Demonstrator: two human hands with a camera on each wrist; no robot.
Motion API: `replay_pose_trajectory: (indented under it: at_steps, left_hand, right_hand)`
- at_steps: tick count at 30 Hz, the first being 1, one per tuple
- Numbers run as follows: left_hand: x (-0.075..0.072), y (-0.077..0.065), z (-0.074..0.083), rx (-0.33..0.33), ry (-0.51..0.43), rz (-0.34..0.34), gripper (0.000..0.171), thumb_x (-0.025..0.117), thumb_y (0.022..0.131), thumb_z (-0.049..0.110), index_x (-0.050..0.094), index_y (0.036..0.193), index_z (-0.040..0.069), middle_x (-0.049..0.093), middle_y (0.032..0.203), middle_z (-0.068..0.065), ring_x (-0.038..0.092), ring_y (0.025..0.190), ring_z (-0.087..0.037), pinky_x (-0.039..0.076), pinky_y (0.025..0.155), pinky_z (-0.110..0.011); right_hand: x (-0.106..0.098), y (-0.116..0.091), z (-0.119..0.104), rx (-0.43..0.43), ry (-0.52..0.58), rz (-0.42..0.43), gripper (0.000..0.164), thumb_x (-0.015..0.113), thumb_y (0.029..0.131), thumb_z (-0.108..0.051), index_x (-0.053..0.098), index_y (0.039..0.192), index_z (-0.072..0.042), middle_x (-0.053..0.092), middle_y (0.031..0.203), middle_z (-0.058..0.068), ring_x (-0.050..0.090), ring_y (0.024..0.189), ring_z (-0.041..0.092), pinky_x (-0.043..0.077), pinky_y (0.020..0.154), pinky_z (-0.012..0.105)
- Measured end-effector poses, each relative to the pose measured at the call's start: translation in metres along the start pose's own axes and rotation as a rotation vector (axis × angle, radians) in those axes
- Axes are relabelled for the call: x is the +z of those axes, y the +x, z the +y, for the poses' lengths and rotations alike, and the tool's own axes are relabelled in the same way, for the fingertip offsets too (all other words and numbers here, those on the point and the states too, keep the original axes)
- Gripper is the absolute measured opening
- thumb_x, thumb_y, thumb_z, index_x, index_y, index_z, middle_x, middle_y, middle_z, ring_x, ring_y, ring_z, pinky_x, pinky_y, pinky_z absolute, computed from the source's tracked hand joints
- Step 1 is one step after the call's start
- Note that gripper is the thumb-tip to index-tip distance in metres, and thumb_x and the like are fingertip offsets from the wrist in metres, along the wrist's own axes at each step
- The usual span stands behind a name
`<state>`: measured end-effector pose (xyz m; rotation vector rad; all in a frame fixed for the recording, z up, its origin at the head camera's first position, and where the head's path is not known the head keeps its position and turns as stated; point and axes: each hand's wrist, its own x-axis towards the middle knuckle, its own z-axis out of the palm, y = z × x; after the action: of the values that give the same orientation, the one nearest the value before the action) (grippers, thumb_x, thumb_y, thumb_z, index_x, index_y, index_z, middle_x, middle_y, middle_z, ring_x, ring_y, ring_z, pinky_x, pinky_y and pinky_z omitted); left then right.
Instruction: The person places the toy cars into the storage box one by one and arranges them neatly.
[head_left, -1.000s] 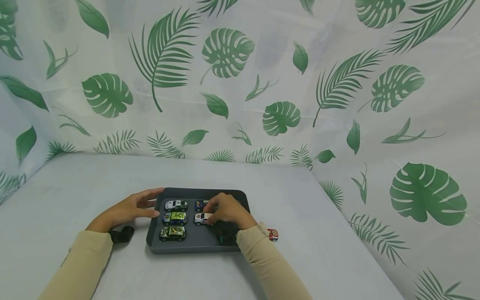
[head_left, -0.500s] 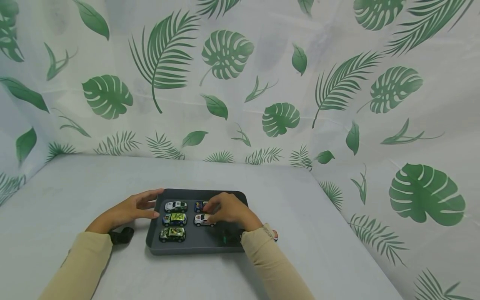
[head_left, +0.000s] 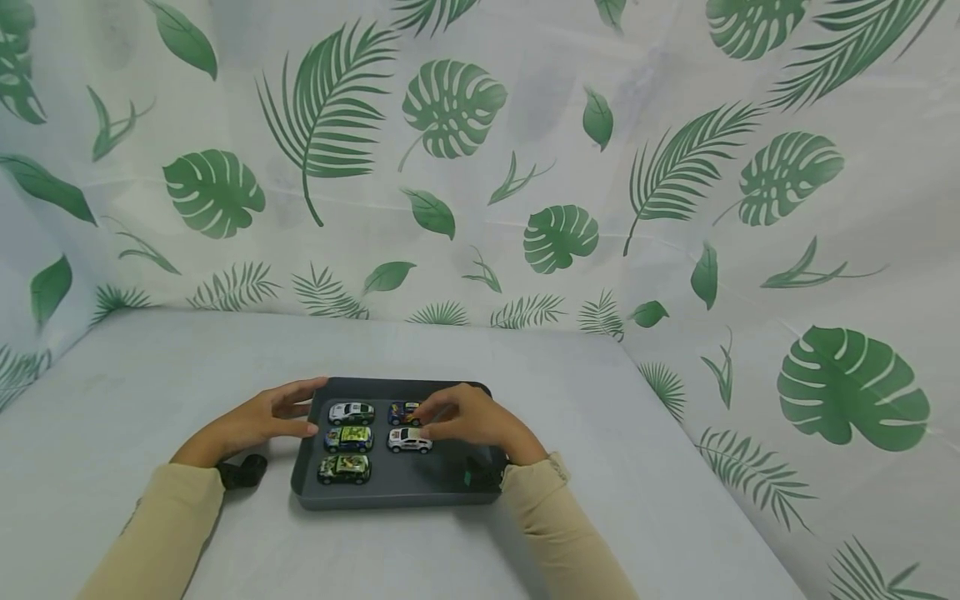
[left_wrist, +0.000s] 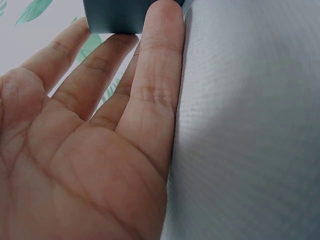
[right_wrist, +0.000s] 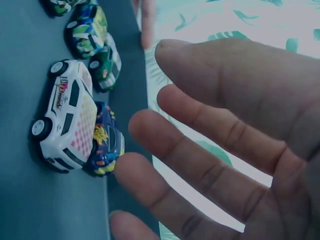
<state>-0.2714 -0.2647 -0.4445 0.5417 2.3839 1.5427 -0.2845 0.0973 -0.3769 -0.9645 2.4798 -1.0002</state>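
A dark grey tray (head_left: 390, 487) on the white table holds several toy cars. My left hand (head_left: 251, 421) has its fingertips at the tray's left wall, fingers mostly straight; the left wrist view shows its open palm (left_wrist: 85, 150). Over the tray's right half is my right hand (head_left: 476, 417), fingers spread and apart from the cars in the right wrist view. Nearest to it are a white toy car (right_wrist: 70, 117) with a pink checked roof and a blue toy car (right_wrist: 107, 142) behind it, both on their wheels. Nothing is between the right thumb and fingers.
Along the tray's left side stand a white-and-green toy car (head_left: 351, 413), a yellow-green one (head_left: 348, 438) and a camouflage one (head_left: 344, 469). A leaf-patterned curtain (head_left: 480, 183) hangs behind the table and down its right side.
My right hand has drawn back to the right, away from the white toy car, which stays in place. The right sleeve now hides a red toy car outside the tray. My left hand stays put.
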Motion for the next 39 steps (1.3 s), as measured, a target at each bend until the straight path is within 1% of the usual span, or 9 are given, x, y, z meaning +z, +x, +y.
replay_pose_trajectory:
  at_steps: [4,8,10,15,19,22,26,31,39]
  left_hand:
    - [0.001,-0.001,0.000,-0.017,0.005,0.004,0.094,0.082,0.098,0.021,0.026,0.170,-0.002,0.023,0.171,-0.037,0.031,0.151,-0.064,0.038,0.115,-0.075]
    - [0.001,-0.001,0.001,-0.028,0.012,0.007,0.094,0.082,0.099,0.022,0.025,0.170,-0.001,0.022,0.171,-0.037,0.032,0.151,-0.064,0.039,0.115,-0.075]
    - [0.001,-0.001,0.001,-0.026,0.011,0.006,0.094,0.082,0.099,0.021,0.025,0.170,-0.001,0.022,0.171,-0.037,0.031,0.151,-0.064,0.039,0.115,-0.075]
    - [0.001,-0.001,0.001,-0.020,0.016,0.003,0.093,0.081,0.099,0.021,0.025,0.170,-0.002,0.021,0.171,-0.037,0.031,0.151,-0.065,0.038,0.115,-0.076]
    - [0.001,-0.001,0.002,-0.021,0.021,0.003,0.093,0.081,0.099,0.021,0.025,0.170,-0.002,0.021,0.171,-0.038,0.030,0.151,-0.065,0.037,0.115,-0.077]
    - [0.001,-0.001,0.002,-0.020,0.017,0.003,0.093,0.081,0.099,0.021,0.025,0.170,-0.002,0.021,0.171,-0.038,0.030,0.151,-0.065,0.037,0.114,-0.078]
    - [0.001,0.000,0.001,-0.021,0.012,0.002,0.093,0.081,0.099,0.021,0.025,0.170,-0.002,0.022,0.171,-0.037,0.030,0.151,-0.065,0.037,0.114,-0.078]
    - [0.002,0.001,-0.001,-0.021,0.014,0.002,0.094,0.082,0.099,0.022,0.025,0.170,-0.001,0.021,0.171,-0.037,0.031,0.151,-0.065,0.037,0.115,-0.077]
    - [0.003,0.001,0.001,-0.037,0.010,0.011,0.094,0.083,0.098,0.024,0.027,0.170,0.000,0.021,0.172,-0.036,0.028,0.152,-0.065,0.036,0.116,-0.077]
  right_hand:
    - [-0.003,-0.004,0.004,-0.034,0.026,-0.022,0.033,0.076,0.102,-0.012,0.074,0.131,0.005,0.075,0.128,0.020,0.074,0.115,0.027,0.059,0.099,0.032]
    - [-0.006,-0.008,0.008,-0.049,0.049,-0.036,0.034,0.074,0.104,-0.012,0.072,0.132,0.006,0.074,0.131,0.021,0.074,0.117,0.026,0.060,0.098,0.033]
    - [-0.007,-0.010,0.011,-0.047,0.063,-0.037,0.034,0.073,0.104,-0.012,0.072,0.133,0.007,0.073,0.132,0.021,0.073,0.118,0.026,0.060,0.097,0.033]
    - [-0.010,-0.016,0.014,-0.031,0.097,-0.041,0.036,0.072,0.104,-0.011,0.070,0.135,0.008,0.072,0.135,0.023,0.072,0.122,0.028,0.058,0.102,0.034]
    - [-0.012,-0.023,0.016,-0.046,0.111,-0.030,0.035,0.071,0.105,-0.009,0.069,0.134,0.010,0.071,0.136,0.025,0.070,0.126,0.032,0.057,0.107,0.039]
    - [-0.014,-0.028,0.019,-0.057,0.122,-0.019,0.036,0.071,0.105,-0.010,0.069,0.134,0.011,0.070,0.136,0.027,0.070,0.127,0.033,0.056,0.108,0.039]
    - [-0.019,-0.034,0.024,-0.062,0.136,-0.001,0.036,0.071,0.105,-0.010,0.069,0.134,0.010,0.071,0.135,0.028,0.071,0.125,0.029,0.056,0.106,0.035]
    - [-0.023,-0.042,0.029,-0.067,0.157,0.018,0.035,0.070,0.105,-0.010,0.069,0.133,0.010,0.071,0.133,0.029,0.072,0.122,0.027,0.057,0.104,0.037]
    - [-0.030,-0.054,0.038,-0.061,0.141,0.046,0.033,0.071,0.104,-0.010,0.071,0.131,0.010,0.073,0.126,0.028,0.073,0.113,0.020,0.058,0.094,0.032]
